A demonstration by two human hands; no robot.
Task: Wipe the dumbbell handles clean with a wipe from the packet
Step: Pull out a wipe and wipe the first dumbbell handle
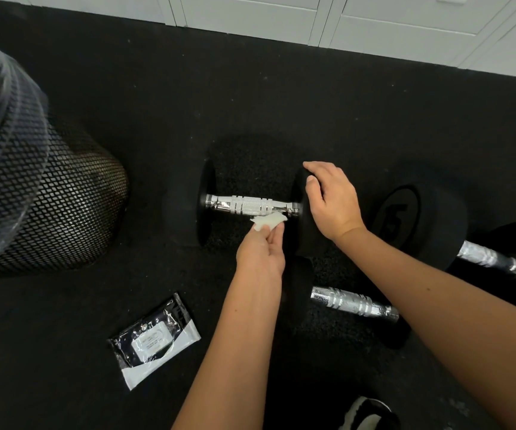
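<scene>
A black dumbbell lies on the floor with its chrome handle [250,205] running left to right. My left hand [261,254] pinches a small folded white wipe [268,221] just below the right part of that handle. My right hand [332,201] rests over the dumbbell's right head [304,225], fingers curled on its top edge. Two more dumbbells lie to the right: one chrome handle [354,302] near my right forearm, another handle [489,257] farther right beside a head marked 15. The black and white wipe packet [154,339] lies at lower left.
A black mesh bin [42,200] with a clear liner stands at the left. Black rubber flooring [281,103] covers the ground up to white cabinets [312,20] at the back. A black and white shoe [365,414] shows at the bottom edge.
</scene>
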